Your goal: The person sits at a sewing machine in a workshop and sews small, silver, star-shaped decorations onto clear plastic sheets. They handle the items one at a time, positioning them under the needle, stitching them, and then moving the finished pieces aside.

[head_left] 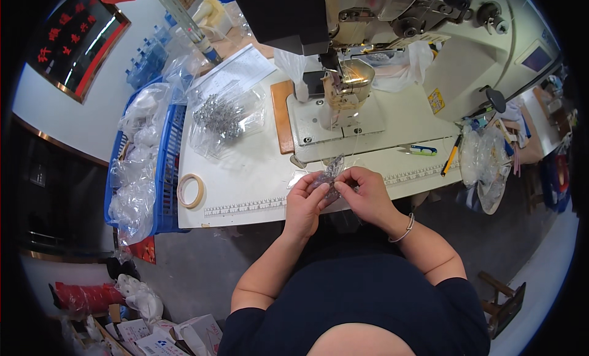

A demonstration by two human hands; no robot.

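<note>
Near the front edge of the white sewing table [245,210], both hands hold a small grey, lacy-looking piece [335,166] between them. My left hand [302,204] pinches its left side with thumb and fingers, and my right hand [367,197] pinches its right side. Fingers cover the piece's lower part, so its exact kind is unclear. Just beyond my hands stands the sewing machine [343,89], its needle area lit. A heap of similar grey pieces [219,115] lies on clear plastic at the left of the table.
A tape roll [191,191] lies by the table's left corner, beside a blue basket [169,166] of clear plastic bags. Small thread snips [423,150] and a yellow pen [452,154] lie at the right. A ruler strip [245,207] runs along the front edge.
</note>
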